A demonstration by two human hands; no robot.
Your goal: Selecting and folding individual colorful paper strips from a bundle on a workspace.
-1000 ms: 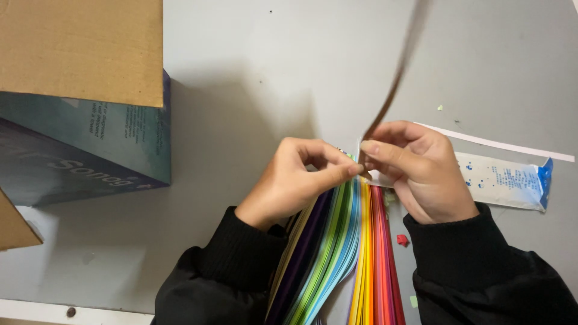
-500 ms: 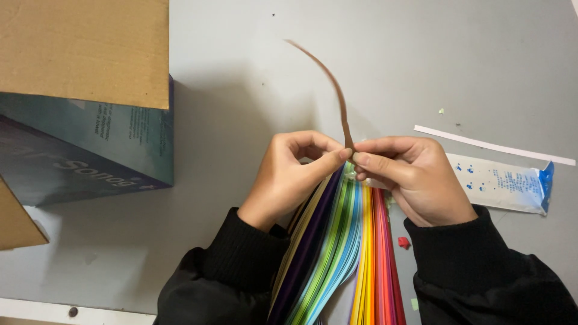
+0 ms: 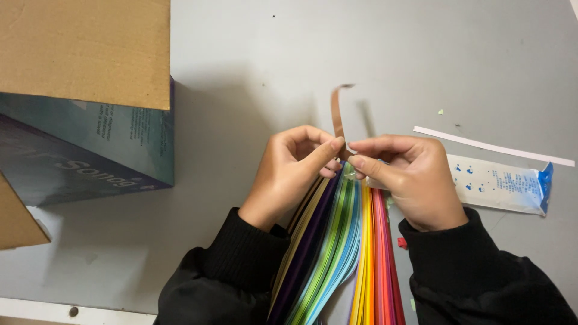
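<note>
Both hands, left hand (image 3: pixel 292 174) and right hand (image 3: pixel 409 177), pinch the brown paper strip (image 3: pixel 337 117) rising between them.

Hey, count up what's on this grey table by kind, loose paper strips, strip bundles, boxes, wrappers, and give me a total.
Loose paper strips: 2, the brown strip pinched by the left hand and right hand, and the white strip
Strip bundle: 1
Boxes: 1
Wrappers: 1
Total: 5
</note>
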